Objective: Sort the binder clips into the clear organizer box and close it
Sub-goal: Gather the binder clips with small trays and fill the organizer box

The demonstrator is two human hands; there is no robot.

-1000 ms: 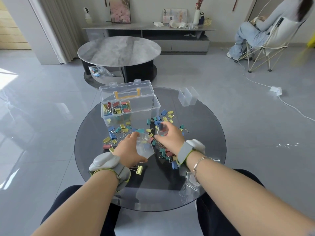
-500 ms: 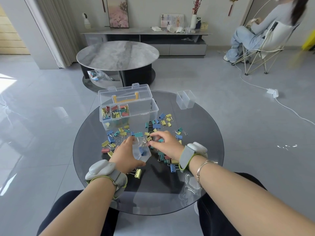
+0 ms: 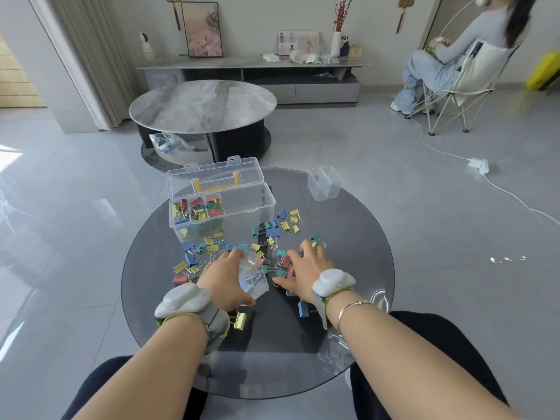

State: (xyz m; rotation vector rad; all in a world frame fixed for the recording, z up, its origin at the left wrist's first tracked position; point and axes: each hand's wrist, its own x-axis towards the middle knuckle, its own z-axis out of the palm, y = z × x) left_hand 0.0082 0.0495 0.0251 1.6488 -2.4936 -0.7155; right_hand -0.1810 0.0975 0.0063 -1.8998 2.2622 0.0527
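Nearest the near edge of the round glass table (image 3: pixel 357 213), a yellow clip (image 3: pixel 241 320) lies beside the left wrist and a blue clip (image 3: pixel 303 309) beside the right wrist. The left hand (image 3: pixel 222 281) curls its fingers and thumb round a small clear cup (image 3: pixel 253 275), tilted, with a few clips inside. The right hand (image 3: pixel 306 272) is spread flat, fingers straight, resting on loose clips just right of the cup; it grips nothing. Both wrists wear grey bands with white pods, and the right also a thin bangle (image 3: pixel 351 310).

Around and beyond the hands, loose clips (image 3: pixel 272 228) in blue, yellow, teal and red scatter across the middle of the table. Farther, towards the far left edge, stands the clear box (image 3: pixel 224 207), its lid (image 3: pixel 212 175) open and tipped back, a yellow handle showing through it. Its top tray, on the left, holds sorted clips in three compartments. Near the far right edge sits an empty clear insert (image 3: pixel 324 183).

Beyond the table are a marble table (image 3: pixel 203 106), a low cabinet, and a person seated on a folding chair at the far right
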